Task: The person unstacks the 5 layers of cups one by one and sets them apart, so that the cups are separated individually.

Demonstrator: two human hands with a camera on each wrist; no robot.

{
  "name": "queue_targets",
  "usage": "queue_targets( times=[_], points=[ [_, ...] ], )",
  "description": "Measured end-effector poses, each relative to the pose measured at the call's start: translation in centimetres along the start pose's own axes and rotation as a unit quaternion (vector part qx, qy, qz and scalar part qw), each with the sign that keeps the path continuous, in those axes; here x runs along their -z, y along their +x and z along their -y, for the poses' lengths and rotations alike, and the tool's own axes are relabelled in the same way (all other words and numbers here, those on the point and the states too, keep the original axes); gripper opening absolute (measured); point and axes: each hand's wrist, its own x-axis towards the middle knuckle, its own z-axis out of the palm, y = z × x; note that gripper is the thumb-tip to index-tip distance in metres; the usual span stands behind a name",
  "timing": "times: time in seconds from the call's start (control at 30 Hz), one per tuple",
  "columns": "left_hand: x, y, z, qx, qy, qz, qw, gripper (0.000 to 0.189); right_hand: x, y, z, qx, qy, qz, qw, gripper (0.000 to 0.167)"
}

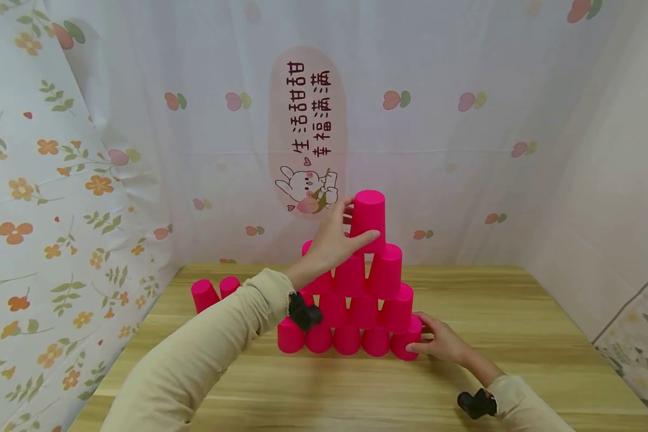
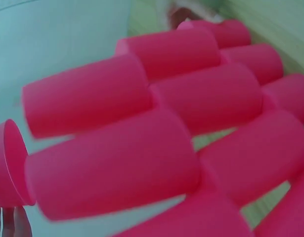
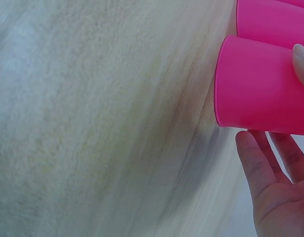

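My left hand (image 1: pixel 336 237) grips a pink cup (image 1: pixel 369 217) at the top of the cup pyramid (image 1: pixel 364 309); my right hand (image 1: pixel 445 342) holds the bottom-row end cup (image 1: pixel 406 342). An off-centre release could topple everything.

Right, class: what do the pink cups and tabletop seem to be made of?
Pink cups: probably plastic, fairly matte; thin rims and smooth, even colour suggest it.
Tabletop: wood or wood-look laminate, smooth with a soft sheen; streaky grain shows, which fits either.
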Motion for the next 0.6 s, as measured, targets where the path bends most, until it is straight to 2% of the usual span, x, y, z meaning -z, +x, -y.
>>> queue_targets(
  times=[0.13,0.33,0.47,0.6],
  points=[
    [2.0,0.2,0.2,-0.011,-0.006,-0.014,0.9998,0.068,-0.1,0.0,0.1,-0.001,0.002,0.0,1.0,0.057],
    [6.3,0.2,0.9,-0.048,-0.011,-0.03,0.9983,0.066,-0.1,0.0,0.1,0.013,-0.002,-0.002,0.9999,0.056],
    [9.4,-0.2,1.8,-0.062,0.004,-0.058,0.9964,0.064,-0.1,0.1,0.0,0.014,-0.004,-0.005,0.9999,0.056],
    [12.0,-1.2,3.2,-0.058,0.016,-0.085,0.9946,0.063,-0.1,0.0,0.0,0.002,0.005,-0.004,1.0,0.057]
  ],
)
